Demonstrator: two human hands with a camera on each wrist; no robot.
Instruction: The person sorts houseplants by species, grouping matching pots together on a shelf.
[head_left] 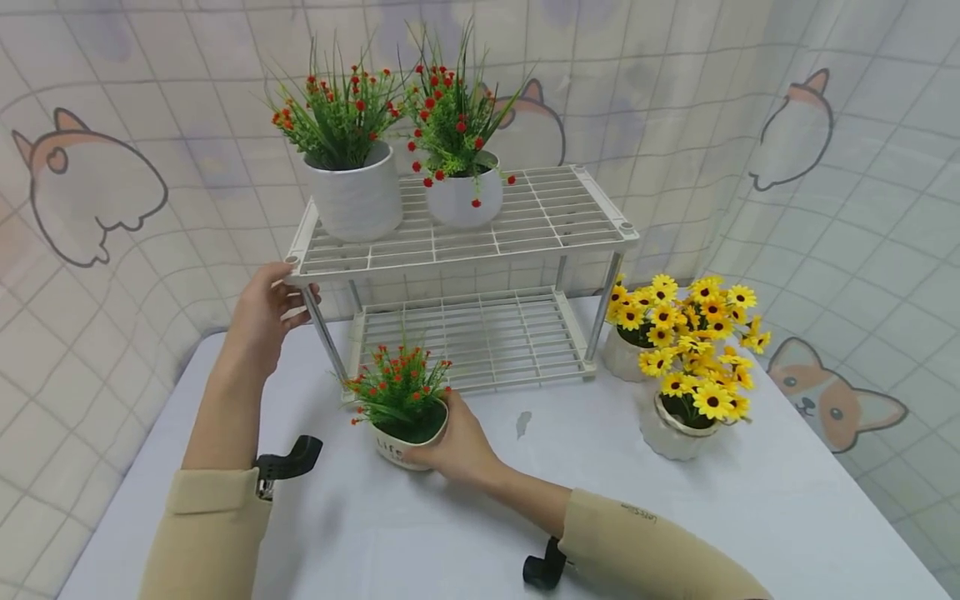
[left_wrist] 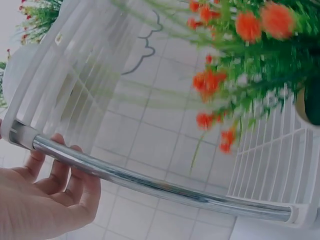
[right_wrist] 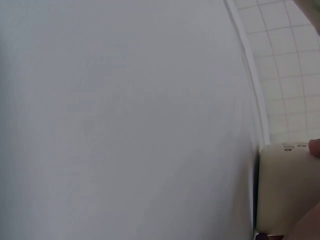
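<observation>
My left hand [head_left: 262, 312] holds the upper left front corner of a white two-tier wire shelf rack [head_left: 525, 242]. Its fingers curl about the chrome post [left_wrist: 165, 190] in the left wrist view. With my right hand [head_left: 467, 446] I grip a small cream flowerpot [head_left: 397, 450] lettered "Life", thumb on its front and fingers at its right side. Red flowers [head_left: 401, 379] and green leaves fill this pot, just in front of the lower tier. Only part of the pot [right_wrist: 285, 187] shows in the right wrist view; whether it touches the table cannot be told.
Two white pots [head_left: 356, 200] of red flowers stand on the upper tier, left and centre. Right of the rack are two whitish pots [head_left: 675, 437] of yellow flowers. A white cloth [head_left: 480, 533] covers the table, with a grey mark [head_left: 523, 423]. A patterned curtain [head_left: 697, 125] hangs behind.
</observation>
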